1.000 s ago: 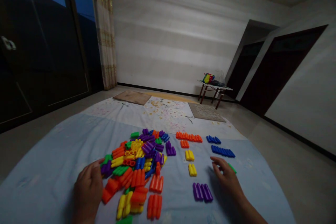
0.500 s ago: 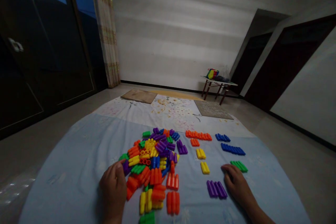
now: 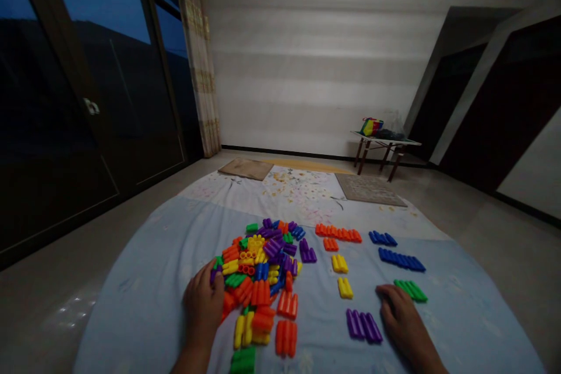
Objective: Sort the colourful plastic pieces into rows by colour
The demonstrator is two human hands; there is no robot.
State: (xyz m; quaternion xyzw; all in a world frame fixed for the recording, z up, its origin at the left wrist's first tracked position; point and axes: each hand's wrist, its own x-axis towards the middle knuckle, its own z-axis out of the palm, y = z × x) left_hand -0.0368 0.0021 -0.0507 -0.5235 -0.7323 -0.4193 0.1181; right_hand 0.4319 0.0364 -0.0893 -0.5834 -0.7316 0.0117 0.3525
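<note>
A heap of bullet-shaped plastic toy blocks (image 3: 262, 272) in orange, yellow, purple, green and blue lies on the cloth in front of me. My left hand (image 3: 204, 302) is at the heap's left edge, its fingers and thumb closed around a purple toy block (image 3: 214, 276) that it partly covers. A green block (image 3: 218, 261) lies just beyond the fingertips. My right hand (image 3: 400, 320) rests on the cloth with loosely bent fingers, holding nothing. It lies between a purple row (image 3: 364, 326) and a green row (image 3: 411, 290) of blocks.
Sorted on the right are an orange row (image 3: 338, 233), blue rows (image 3: 402, 259) and yellow pieces (image 3: 345, 288). Two flat boards, one brown (image 3: 246, 168) and one grey (image 3: 370, 189), lie at the table's far side. Farther back stands a small table (image 3: 385, 140) with bags.
My left hand has moved in over the purple block at the heap's edge. My right hand stays by the purple row. The camera view has shifted and levelled.
</note>
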